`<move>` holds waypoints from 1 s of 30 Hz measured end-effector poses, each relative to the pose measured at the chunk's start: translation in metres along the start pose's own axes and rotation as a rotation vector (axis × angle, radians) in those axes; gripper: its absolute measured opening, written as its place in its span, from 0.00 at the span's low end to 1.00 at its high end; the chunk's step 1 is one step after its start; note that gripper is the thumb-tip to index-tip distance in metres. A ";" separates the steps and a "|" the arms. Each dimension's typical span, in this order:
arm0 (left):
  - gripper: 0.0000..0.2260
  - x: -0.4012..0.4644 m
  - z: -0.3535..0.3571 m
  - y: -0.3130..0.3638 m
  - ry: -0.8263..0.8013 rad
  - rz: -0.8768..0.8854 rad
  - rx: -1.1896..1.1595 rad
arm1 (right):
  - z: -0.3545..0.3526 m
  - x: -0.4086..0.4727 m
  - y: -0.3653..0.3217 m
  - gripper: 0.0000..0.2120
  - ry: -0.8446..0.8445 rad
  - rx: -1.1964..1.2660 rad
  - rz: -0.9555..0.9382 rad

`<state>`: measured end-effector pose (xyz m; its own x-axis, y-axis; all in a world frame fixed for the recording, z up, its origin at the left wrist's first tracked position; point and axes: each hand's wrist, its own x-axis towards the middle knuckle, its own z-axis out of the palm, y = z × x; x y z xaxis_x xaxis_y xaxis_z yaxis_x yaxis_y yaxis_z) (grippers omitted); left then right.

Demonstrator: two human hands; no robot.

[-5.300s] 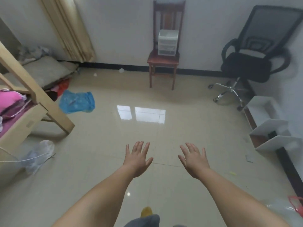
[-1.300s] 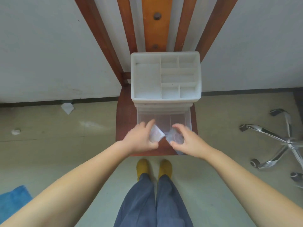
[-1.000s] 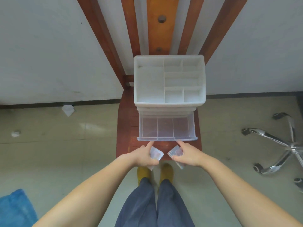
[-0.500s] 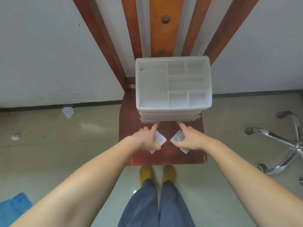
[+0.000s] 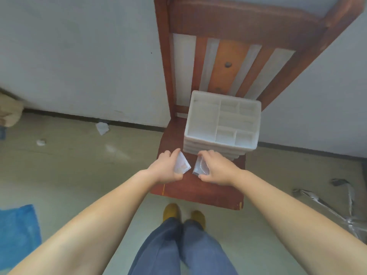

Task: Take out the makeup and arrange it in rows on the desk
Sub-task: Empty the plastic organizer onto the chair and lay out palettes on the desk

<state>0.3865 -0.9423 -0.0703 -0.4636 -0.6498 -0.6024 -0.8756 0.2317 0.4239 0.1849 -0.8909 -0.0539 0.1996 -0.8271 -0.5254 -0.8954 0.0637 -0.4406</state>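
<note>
Since approx. 1 s ago the drawer of the organizer (image 5: 222, 126) is shut. We find left hand (image 5: 165, 169) gripping one compact (image 5: 181, 166), right hand (image 5: 215, 169) another compact (image 5: 201, 166) (contents unclear), both above the chair seat (image 5: 198, 191), ready for carrying, in our judgement.

The drawer of the white organizer (image 5: 222, 124), open a second ago, was shut. Both hands had drawn back from its front; the left hand (image 5: 166, 168) gripped a clear case (image 5: 181, 165), the right hand (image 5: 215, 168) gripped another case (image 5: 201, 166).
</note>
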 end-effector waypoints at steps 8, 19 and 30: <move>0.39 -0.141 0.014 -0.018 0.399 -0.290 -0.148 | -0.028 -0.017 -0.099 0.20 -0.011 -0.356 -0.432; 0.23 -0.386 0.176 -0.016 0.860 -0.865 -0.441 | 0.097 -0.126 -0.273 0.12 -0.176 -0.706 -1.097; 0.20 -0.655 0.464 0.136 1.076 -1.570 -0.732 | 0.329 -0.407 -0.373 0.21 -0.488 -1.050 -1.763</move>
<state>0.5080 -0.1493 0.0678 0.9744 -0.1012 -0.2010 -0.0258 -0.9375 0.3469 0.5686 -0.3945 0.0845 0.7888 0.5415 -0.2908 0.5107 -0.8407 -0.1801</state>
